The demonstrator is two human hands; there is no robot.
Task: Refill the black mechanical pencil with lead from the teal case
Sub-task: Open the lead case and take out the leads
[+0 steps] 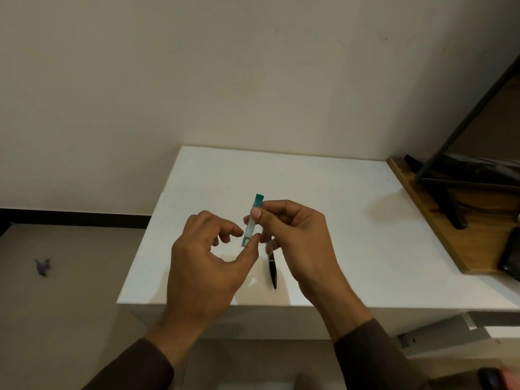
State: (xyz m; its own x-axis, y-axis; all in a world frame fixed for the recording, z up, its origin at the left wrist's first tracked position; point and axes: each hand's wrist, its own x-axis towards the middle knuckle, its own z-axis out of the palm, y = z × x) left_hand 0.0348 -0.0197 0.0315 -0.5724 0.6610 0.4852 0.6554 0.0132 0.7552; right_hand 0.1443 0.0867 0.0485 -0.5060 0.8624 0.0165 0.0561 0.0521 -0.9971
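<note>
Head view: right hand (pixel 292 237) pinches the teal case (pixel 252 220) upright above the white table (pixel 323 192), left hand (pixel 208 257) fingers loosely apart, thumb touching its lower end, black mechanical pencil (pixel 272 273) lying beneath; recommend steadying the case firmly while opening.

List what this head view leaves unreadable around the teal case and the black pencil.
- Teal case: its contents are too small to see; the right hand covers its middle, the left hand its lower end.
- Black pencil on the white table: upper end hidden behind the right hand's fingers.
- Dark object, right: cut off by the edge.
</note>
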